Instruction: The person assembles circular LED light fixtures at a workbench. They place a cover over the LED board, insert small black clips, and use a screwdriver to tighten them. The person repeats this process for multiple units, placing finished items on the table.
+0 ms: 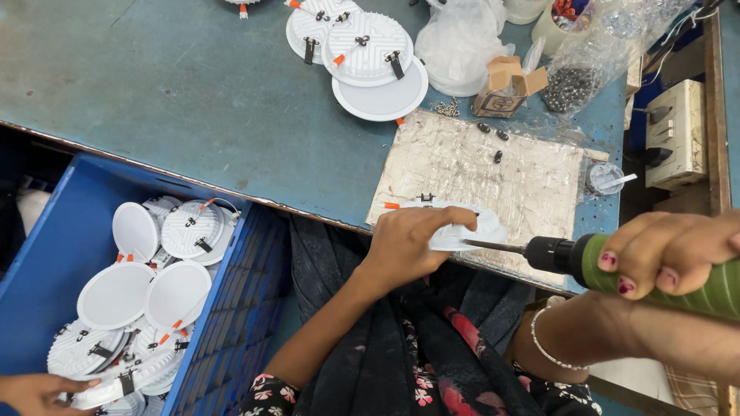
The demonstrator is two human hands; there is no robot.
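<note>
My left hand (pixel 412 240) presses down on a round white lamp fitting (pixel 476 229) lying on a scuffed pale work mat (pixel 493 166) at the table's near edge. My right hand (pixel 672 250) grips a green electric screwdriver (pixel 655 273). Its bit (pixel 493 246) points left and touches the fitting's side. A small orange clip shows at the fitting's left.
A blue crate (pixel 231 308) at lower left holds several white fittings; another person's hand (pixel 38 391) reaches into it. More fittings (pixel 368 58) are stacked at the table's back, beside a small cardboard box (pixel 505 86), plastic bags with dark screws (pixel 569 86) and a wall socket (pixel 678 131).
</note>
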